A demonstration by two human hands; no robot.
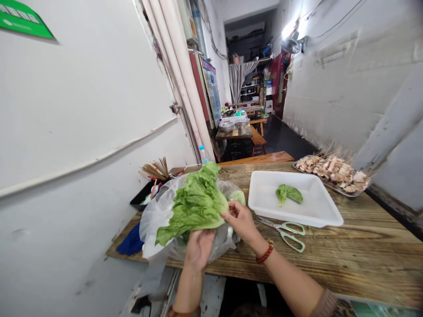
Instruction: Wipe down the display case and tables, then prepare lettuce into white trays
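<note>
"Head view, then: what do we find closest to us?"

"Our left hand (201,248), palm up beneath a ruffled lettuce leaf (196,198); its fingers are hidden, so we cannot tell how far they curl. Our right hand (243,220) pinches the leaf's pale stem end between thumb and fingers, with a red bracelet (265,253) at the wrist."

"And just under the leaf?"

"A clear plastic bag (150,233), spread on the wooden surface (357,259). We see blue cloth (131,241) to its left and green-handled scissors (277,226) to its right, lying beside a white plastic tray (319,189). One small lettuce piece (292,193) sits inside that."

"Beyond those?"

"On the left, a black box (142,197) with thin wooden sticks (156,169) by it; farther over, a blue-capped bottle (204,155). At far right we have meat-like skewers (337,172) heaped on a shallow tray (356,193)."

"Deepest of all?"

"Past a wooden bench (261,157) we make out a second, laden surface (238,132), then a grey curtain (243,77)."
</note>
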